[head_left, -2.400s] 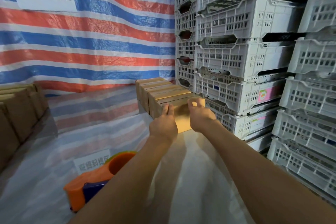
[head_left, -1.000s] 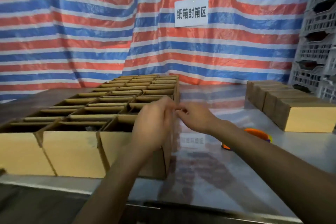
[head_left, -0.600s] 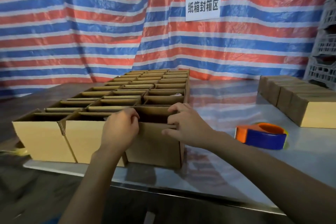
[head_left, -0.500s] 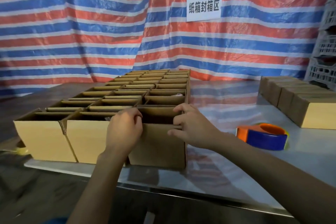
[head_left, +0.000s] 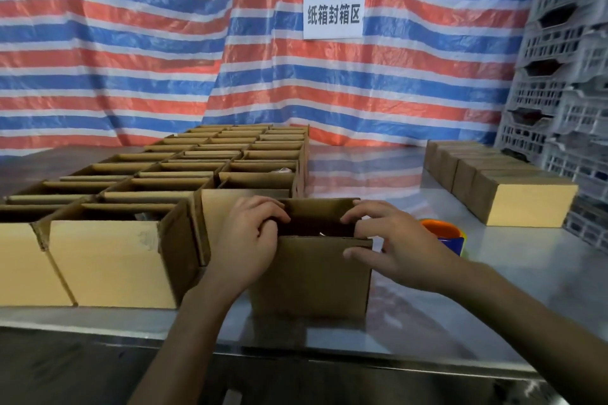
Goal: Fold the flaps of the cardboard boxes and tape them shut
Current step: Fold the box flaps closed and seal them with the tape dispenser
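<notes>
While left hand and right hand fingers clasp one open box, one tape dispenser nearby

Walled off on the left by the block of open boxes; crowded just right of the front box by the tape dispenser; open over bare table before the sealed boxes

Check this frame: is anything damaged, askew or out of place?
Little. The front-row carton has a ragged left corner seam and a faint scuff. The open box gripped by the left hand and right hand stands apart from the rows.
</notes>
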